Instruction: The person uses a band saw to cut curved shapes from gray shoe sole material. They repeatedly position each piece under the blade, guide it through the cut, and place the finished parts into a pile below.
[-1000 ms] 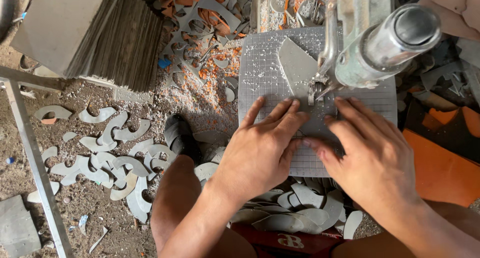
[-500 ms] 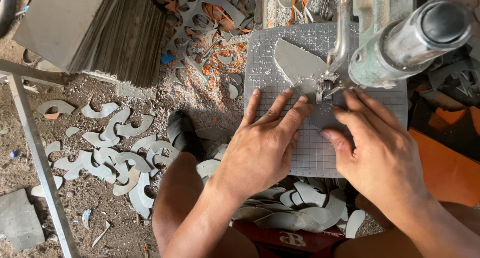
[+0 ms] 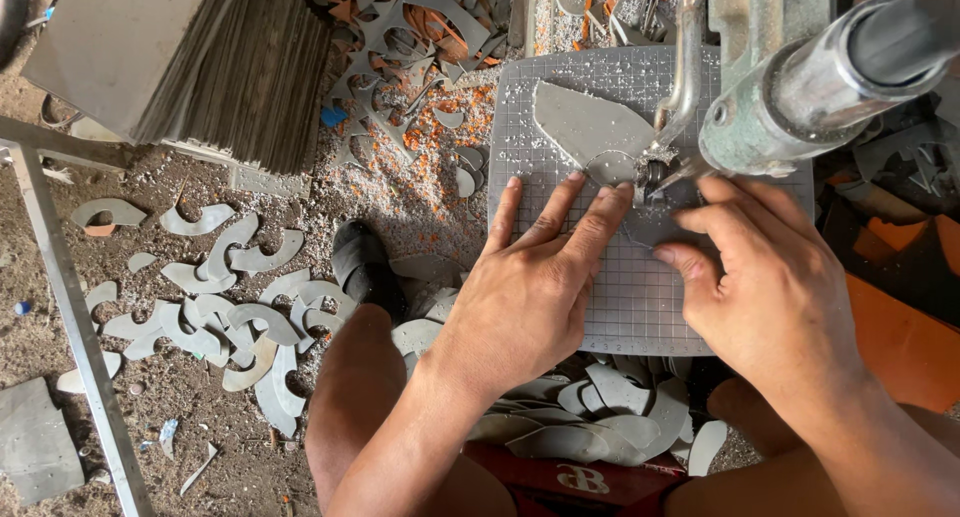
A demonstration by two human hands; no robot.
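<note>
On the gridded cutting table (image 3: 640, 307), I'm pressing my left hand (image 3: 530, 287) and right hand (image 3: 770, 277) flat – fingers spread, gripping nothing – onto the grey sheet piece (image 3: 585, 127), pinning it steady right at the saw blade (image 3: 655, 167) – seemingly so it can't chatter.

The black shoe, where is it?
In the head view the black shoe is on the dusty floor, left of the gridded cutting table, beside curved grey offcuts and just above the person's knee.
</note>
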